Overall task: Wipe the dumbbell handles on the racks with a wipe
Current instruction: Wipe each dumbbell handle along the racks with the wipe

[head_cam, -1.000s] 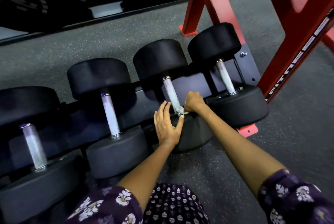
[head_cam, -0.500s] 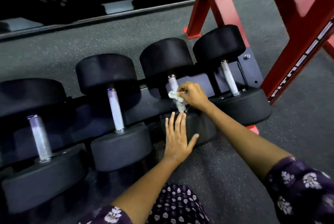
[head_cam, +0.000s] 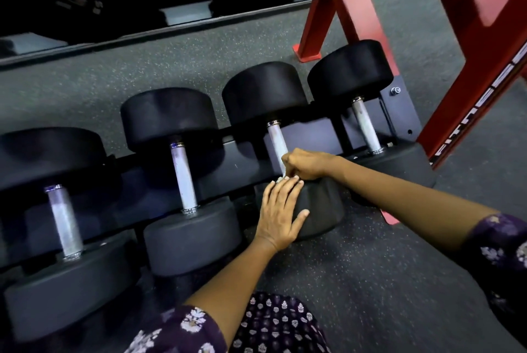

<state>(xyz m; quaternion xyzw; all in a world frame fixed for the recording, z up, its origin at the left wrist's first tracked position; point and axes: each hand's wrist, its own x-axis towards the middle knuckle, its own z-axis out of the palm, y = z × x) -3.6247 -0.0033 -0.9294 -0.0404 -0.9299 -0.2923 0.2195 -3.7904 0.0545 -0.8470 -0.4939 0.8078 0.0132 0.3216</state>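
A low black rack (head_cam: pixel 245 158) holds 4 dumbbells side by side, handles pointing away from the viewer. The third dumbbell (head_cam: pixel 265 90) from the left is being cleaned. The person's left hand (head_cam: pixel 281 214) lies flat, fingers straight, on its near rubber head, probably to stop it rolling. The right hand (head_cam: pixel 306 164) is curled around the lower end of its handle (head_cam: pixel 276 141), seemingly pinching a wipe (head_cam: pixel 281 179), of which only a small white scrap shows. The handle is pale grey metal, dull and scuffed, with a shiny collar at the top.
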